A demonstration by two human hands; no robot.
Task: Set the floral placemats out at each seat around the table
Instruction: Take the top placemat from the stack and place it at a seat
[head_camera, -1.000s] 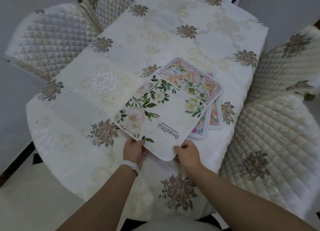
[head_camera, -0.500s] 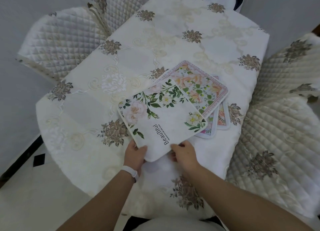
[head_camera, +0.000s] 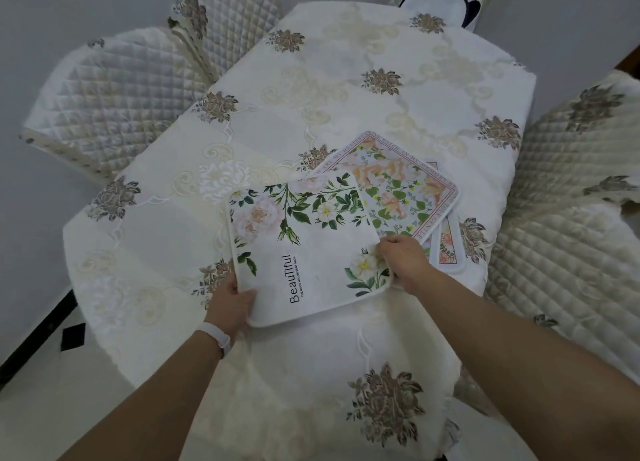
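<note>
A white placemat (head_camera: pixel 308 249) with rounded corners, printed with pale roses, green leaves and the word "Beautiful", is held flat just above the near part of the table (head_camera: pixel 346 90). Its near left corner is pinched by the left hand (head_camera: pixel 231 304), thumb on top and fingers underneath; a white band (head_camera: pixel 215 336) is worn on that wrist. Its right edge is gripped by the right hand (head_camera: pixel 403 259), fingers curled over the printed surface.

Behind it, partly overlapped, a second placemat (head_camera: pixel 405 187) with an orange and green floral print and a lettered pink border is seen lying askew on a small stack; the edges of further mats (head_camera: pixel 448 249) show beneath it on the right, though their number cannot be told.

The table is covered by a cream cloth (head_camera: pixel 166 239) with a slight sheen, embroidered with brown-grey flower clusters and pale scrolls, and draped over the edges. Chairs in quilted, diamond-stitched cream covers are drawn up at the left (head_camera: pixel 110 90) and at the right (head_camera: pixel 568 183).
</note>
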